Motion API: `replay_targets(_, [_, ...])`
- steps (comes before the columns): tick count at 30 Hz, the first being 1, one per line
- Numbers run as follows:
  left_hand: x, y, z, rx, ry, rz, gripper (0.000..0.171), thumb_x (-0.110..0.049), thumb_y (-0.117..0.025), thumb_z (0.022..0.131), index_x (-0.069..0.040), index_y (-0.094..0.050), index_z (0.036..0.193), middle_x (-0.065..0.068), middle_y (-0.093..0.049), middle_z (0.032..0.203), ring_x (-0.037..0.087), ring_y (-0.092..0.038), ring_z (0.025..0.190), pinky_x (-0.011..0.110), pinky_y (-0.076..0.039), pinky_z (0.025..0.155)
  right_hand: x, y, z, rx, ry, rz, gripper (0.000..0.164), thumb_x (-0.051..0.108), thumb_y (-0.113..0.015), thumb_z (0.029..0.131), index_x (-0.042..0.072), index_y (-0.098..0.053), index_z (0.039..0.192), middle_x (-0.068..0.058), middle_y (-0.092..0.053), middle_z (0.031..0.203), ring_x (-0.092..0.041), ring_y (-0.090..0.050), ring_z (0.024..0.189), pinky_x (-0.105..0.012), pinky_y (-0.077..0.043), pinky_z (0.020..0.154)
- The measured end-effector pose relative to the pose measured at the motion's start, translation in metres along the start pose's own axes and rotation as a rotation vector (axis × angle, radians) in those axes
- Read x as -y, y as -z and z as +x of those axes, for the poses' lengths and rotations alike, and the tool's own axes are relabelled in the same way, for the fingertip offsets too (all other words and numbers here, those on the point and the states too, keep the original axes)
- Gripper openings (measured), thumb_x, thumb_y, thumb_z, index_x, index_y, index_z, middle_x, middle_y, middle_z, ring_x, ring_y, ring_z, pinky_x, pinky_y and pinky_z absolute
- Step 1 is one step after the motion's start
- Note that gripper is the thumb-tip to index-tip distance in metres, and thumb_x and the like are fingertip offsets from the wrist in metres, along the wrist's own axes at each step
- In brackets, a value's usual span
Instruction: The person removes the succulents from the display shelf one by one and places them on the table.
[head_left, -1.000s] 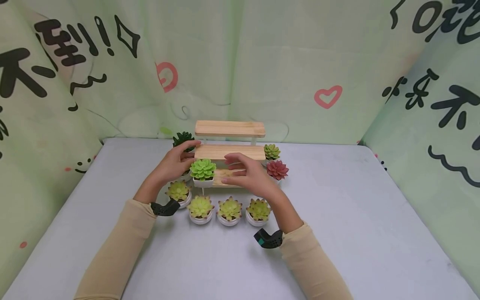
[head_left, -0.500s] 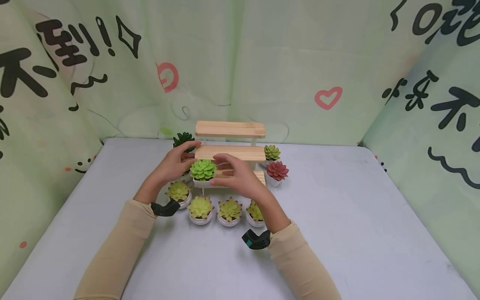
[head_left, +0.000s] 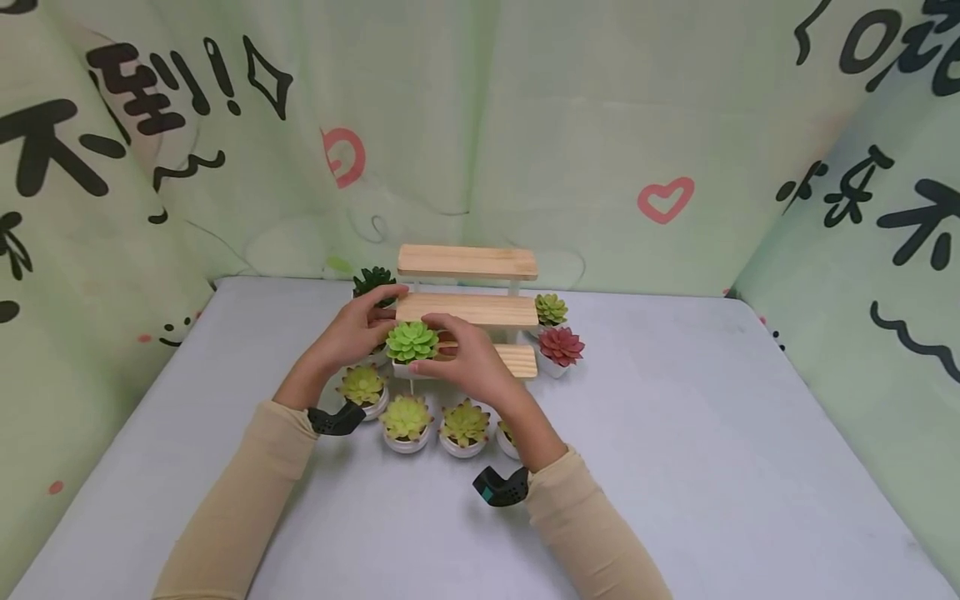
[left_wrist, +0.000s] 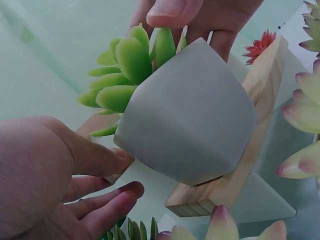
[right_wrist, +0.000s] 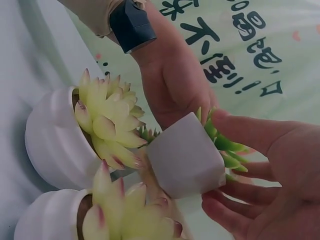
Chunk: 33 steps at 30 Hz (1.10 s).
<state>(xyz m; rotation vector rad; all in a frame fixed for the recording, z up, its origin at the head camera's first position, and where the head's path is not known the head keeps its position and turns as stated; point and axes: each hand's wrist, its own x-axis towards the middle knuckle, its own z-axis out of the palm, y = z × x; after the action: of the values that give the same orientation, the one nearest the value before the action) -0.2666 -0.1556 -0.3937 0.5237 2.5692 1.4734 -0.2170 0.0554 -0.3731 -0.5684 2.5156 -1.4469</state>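
A bright green succulent (head_left: 412, 342) in a white angular pot (left_wrist: 190, 115) sits on the bottom board (head_left: 517, 361) of a small wooden tiered stand, toward its left end. My right hand (head_left: 474, 360) spans the pot from the right, thumb at the front and fingers behind, with fingertips right at the pot and leaves. My left hand (head_left: 352, 333) is at the stand's left side, its forefinger at the end of the middle board (head_left: 467, 310). In the left wrist view, its thumb overlaps the pot's lower corner and the other fingers extend loosely below.
Yellow-green succulents (head_left: 407, 417) in round white pots line the front, one partly behind the right wrist. A dark green succulent (head_left: 373, 282) stands at the left. A red succulent (head_left: 561, 346) and a green one (head_left: 551, 309) stand right of the stand. A printed curtain (head_left: 570, 125) encloses the table.
My right hand has moved left from over the bottom board to the bright green succulent's pot, fingers coming around its right side. The left hand keeps its place. The view has shifted slightly.
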Motion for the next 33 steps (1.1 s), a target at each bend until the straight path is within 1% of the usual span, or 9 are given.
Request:
replay_targets(4, [0.0,-0.001,0.0,0.001,0.002,0.003,0.051,-0.005,-0.048,0.1,-0.022,-0.039,0.147,0.012,-0.035,0.154,0.034,-0.05,0.131,0.031,-0.047,0.07,-0.002,-0.001,0.0,-0.015,0.006,0.039,0.063,0.025,-0.076,0.084,0.014,-0.048,0.139,-0.007,-0.051,0.142,-0.025,-0.057,0.125,-0.038,-0.05,0.103])
replay_targets(8, [0.0,-0.001,0.001,-0.002,-0.003,0.012,0.051,-0.006,-0.05,0.1,-0.022,-0.039,0.147,0.01,-0.034,0.154,0.034,-0.05,0.131,0.032,-0.047,0.074,-0.005,-0.001,0.001,-0.024,0.004,0.055,0.058,0.022,-0.076,0.084,0.015,-0.05,0.135,-0.006,-0.054,0.137,-0.024,-0.059,0.122,-0.036,-0.051,0.102])
replay_targets(11, [-0.001,-0.001,0.001,-0.003,-0.006,0.023,0.051,-0.006,-0.05,0.1,-0.021,-0.038,0.147,0.01,-0.035,0.154,0.034,-0.05,0.131,0.032,-0.048,0.076,-0.006,0.0,0.002,-0.016,0.003,0.054,0.063,0.022,-0.079,0.081,0.015,-0.049,0.137,-0.006,-0.053,0.138,-0.025,-0.059,0.122,-0.037,-0.052,0.1])
replay_targets(15, [-0.001,-0.001,0.001,-0.001,-0.004,0.023,0.051,-0.005,-0.049,0.1,-0.021,-0.038,0.147,0.011,-0.035,0.154,0.034,-0.051,0.131,0.032,-0.048,0.075,-0.008,0.001,0.002,0.014,0.008,0.048,0.071,0.02,-0.08,0.08,0.016,-0.045,0.141,-0.008,-0.05,0.143,-0.027,-0.058,0.123,-0.038,-0.052,0.1])
replay_targets(20, [0.0,0.0,0.002,0.003,-0.004,0.021,0.05,-0.006,-0.05,0.1,-0.021,-0.038,0.147,0.011,-0.035,0.154,0.033,-0.051,0.13,0.032,-0.047,0.074,-0.009,0.001,0.002,0.013,0.026,0.043,0.067,0.017,-0.078,0.082,0.016,-0.046,0.14,-0.009,-0.053,0.139,-0.027,-0.059,0.121,-0.037,-0.052,0.099])
replay_targets(25, [0.001,-0.001,0.002,0.0,-0.012,0.028,0.051,-0.007,-0.051,0.1,-0.02,-0.038,0.147,0.012,-0.034,0.154,0.034,-0.051,0.13,0.034,-0.05,0.079,-0.01,0.001,0.003,0.0,0.017,0.028,0.066,0.02,-0.078,0.082,0.017,-0.047,0.139,-0.007,-0.055,0.136,-0.025,-0.061,0.118,-0.036,-0.054,0.096])
replay_targets(30, [0.002,0.0,0.002,0.003,-0.011,0.021,0.051,-0.008,-0.051,0.1,-0.02,-0.038,0.147,0.013,-0.034,0.154,0.034,-0.051,0.131,0.039,-0.053,0.089,-0.01,0.003,0.001,-0.004,0.009,0.025,0.066,0.022,-0.079,0.081,0.019,-0.047,0.139,-0.007,-0.055,0.137,-0.025,-0.061,0.118,-0.035,-0.055,0.096])
replay_targets(33, [0.002,0.0,0.001,0.005,0.001,0.009,0.051,-0.009,-0.051,0.1,-0.021,-0.037,0.148,0.014,-0.034,0.154,0.034,-0.051,0.131,0.041,-0.052,0.089,-0.011,0.006,-0.001,-0.012,0.003,0.024,0.066,0.022,-0.078,0.082,0.019,-0.047,0.139,-0.007,-0.054,0.137,-0.025,-0.06,0.119,-0.035,-0.054,0.096])
